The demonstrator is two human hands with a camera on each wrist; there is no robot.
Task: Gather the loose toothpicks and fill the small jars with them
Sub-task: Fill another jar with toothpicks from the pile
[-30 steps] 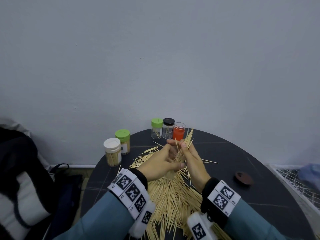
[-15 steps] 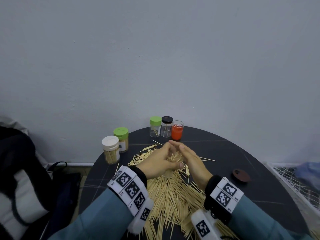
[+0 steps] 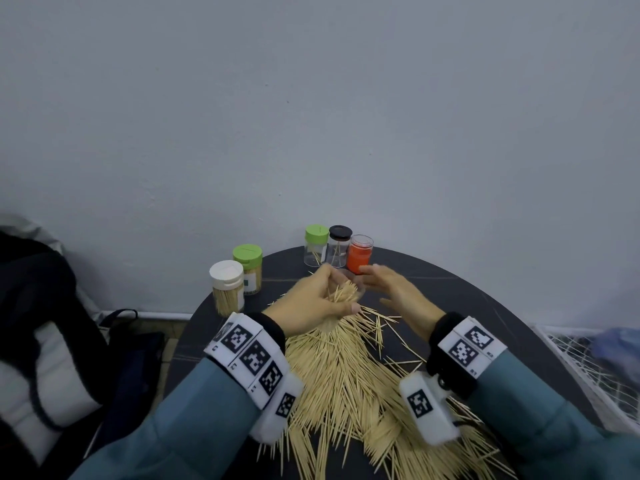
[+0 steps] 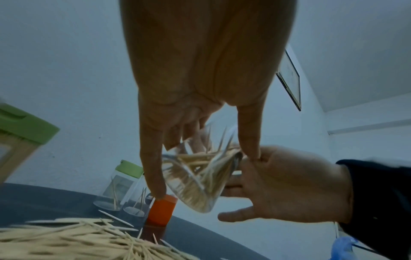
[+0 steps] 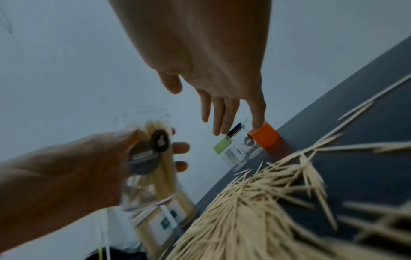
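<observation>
My left hand (image 3: 341,292) grips a small clear jar (image 4: 195,184), tilted and holding a bunch of toothpicks whose tips stick out of its mouth. My right hand (image 3: 375,285) is spread flat just right of it and holds nothing. One of its fingertips (image 5: 258,124) reaches the top of the orange jar (image 3: 360,256). A black-lidded jar (image 3: 339,245) and a green-lidded jar (image 3: 316,244) stand beside the orange one, each with a few picks inside. A big heap of loose toothpicks (image 3: 346,375) covers the dark round table (image 3: 485,306) under my wrists.
Two larger jars packed with toothpicks, one white-lidded (image 3: 227,287) and one green-lidded (image 3: 247,268), stand at the table's left edge. A black bag (image 3: 41,323) sits on the floor at left and a white wire rack (image 3: 588,358) at right. The wall is close behind the jars.
Earlier both hands held the toothpick bundle together at the jar. My right hand has let go and moved right and forward to the orange jar; my left hand keeps the clear jar.
</observation>
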